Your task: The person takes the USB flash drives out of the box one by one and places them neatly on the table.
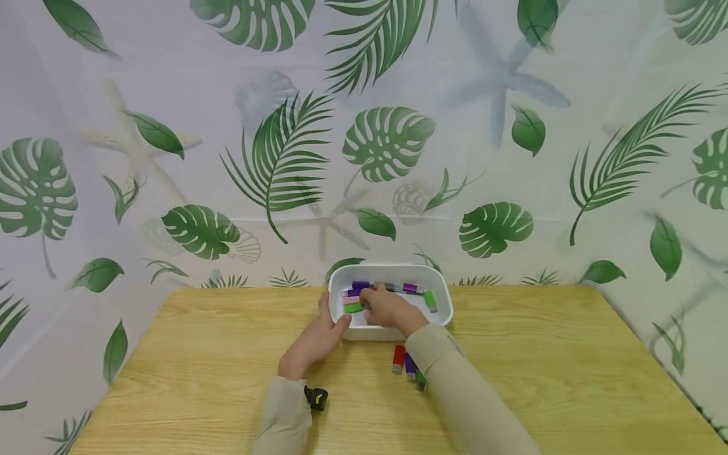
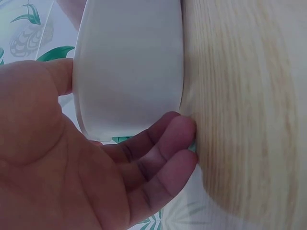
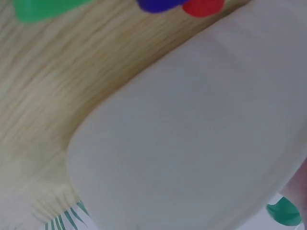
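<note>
A white plastic box (image 1: pixel 392 333) stands on the wooden table, with several small coloured lighters lying inside. My left hand (image 1: pixel 315 341) holds the left end of the box; the left wrist view shows its thumb at the rim and its fingers (image 2: pixel 158 158) curled by the lower corner. Inside the box, my right hand (image 1: pixel 392 309) pinches the metal end of a green lighter (image 1: pixel 352 308), which lies beside a pink lighter (image 1: pixel 351 300). Purple lighters (image 1: pixel 361 285) lie along the back, and another green lighter (image 1: pixel 430 301) lies at the right. The right fingertips are partly hidden.
In front of the box lie a red lighter (image 1: pixel 399 358), a purple-blue lighter (image 1: pixel 410 366) and a green lighter (image 1: pixel 421 380), the last partly behind the right sleeve. A leaf-patterned cloth (image 1: pixel 387 145) hangs behind the wooden table (image 1: pixel 216 360).
</note>
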Demonstrator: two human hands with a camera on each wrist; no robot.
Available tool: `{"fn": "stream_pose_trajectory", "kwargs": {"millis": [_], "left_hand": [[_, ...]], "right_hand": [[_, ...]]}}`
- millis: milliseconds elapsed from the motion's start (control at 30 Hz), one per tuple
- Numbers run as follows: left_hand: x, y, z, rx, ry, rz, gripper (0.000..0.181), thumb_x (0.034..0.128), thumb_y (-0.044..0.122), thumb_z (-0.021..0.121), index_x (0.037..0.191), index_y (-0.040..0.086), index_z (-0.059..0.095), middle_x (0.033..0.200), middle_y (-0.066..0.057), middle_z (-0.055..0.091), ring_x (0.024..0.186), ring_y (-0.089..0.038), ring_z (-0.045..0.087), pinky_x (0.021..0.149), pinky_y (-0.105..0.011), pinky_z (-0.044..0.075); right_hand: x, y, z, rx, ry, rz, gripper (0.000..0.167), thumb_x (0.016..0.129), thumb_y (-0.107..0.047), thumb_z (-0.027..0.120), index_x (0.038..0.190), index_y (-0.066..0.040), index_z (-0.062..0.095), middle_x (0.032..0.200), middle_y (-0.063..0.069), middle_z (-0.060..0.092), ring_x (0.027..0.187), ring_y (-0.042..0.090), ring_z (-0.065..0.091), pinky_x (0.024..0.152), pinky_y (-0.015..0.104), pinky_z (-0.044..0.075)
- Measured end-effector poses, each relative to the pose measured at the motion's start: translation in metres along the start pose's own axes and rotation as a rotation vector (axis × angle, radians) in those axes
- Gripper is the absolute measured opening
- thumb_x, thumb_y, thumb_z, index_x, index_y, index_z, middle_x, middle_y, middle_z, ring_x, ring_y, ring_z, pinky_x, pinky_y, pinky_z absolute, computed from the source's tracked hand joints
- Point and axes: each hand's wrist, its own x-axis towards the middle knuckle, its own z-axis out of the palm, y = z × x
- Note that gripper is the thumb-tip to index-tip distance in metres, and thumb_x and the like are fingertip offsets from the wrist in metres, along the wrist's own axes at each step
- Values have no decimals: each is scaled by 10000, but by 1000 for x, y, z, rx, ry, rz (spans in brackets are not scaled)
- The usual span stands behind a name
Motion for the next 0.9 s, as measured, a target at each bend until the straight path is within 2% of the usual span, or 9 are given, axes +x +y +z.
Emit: {"fn": "stream_pose_trajectory", "kwargs": {"millis": [167,367,600,900], "left_hand": [[-1,-1,0,-9,-1,-7,793,1069,376,403,1554,-13,-89,1445,-398,389,1247,-441,526,1063,-545,393],[-1,-2,0,-8,-1,-10,785,1067,364,414,1558,-9,-72,1422,-400,416,1203,-425,559,1037,-548,414],[-1,-1,-1,-6,-6,-21,788,1065,372,415,1558,-16,-63,1359,-386,494,995,-330,607,941,-510,470],[-1,-1,0,-28,-9,-1,793,1070,356,412,1551,-35,-83,1382,-402,460,1132,-400,597,1006,-534,440]], "right_hand": [[2,-2,0,-44,-14,21,222,930,-118,668,1142,-132,603,1097,111,536,924,245,536,876,445,493],[4,-1,4,-72,-26,36,196,936,-134,670,1123,-165,618,1051,71,572,933,239,517,860,438,487],[5,-2,4,-81,-22,27,192,955,-155,644,1147,-162,637,1042,59,603,952,243,532,874,453,491],[9,-1,7,-145,36,1,201,1010,-118,549,1162,-127,679,1116,63,679,1121,274,607,982,444,480]]}}
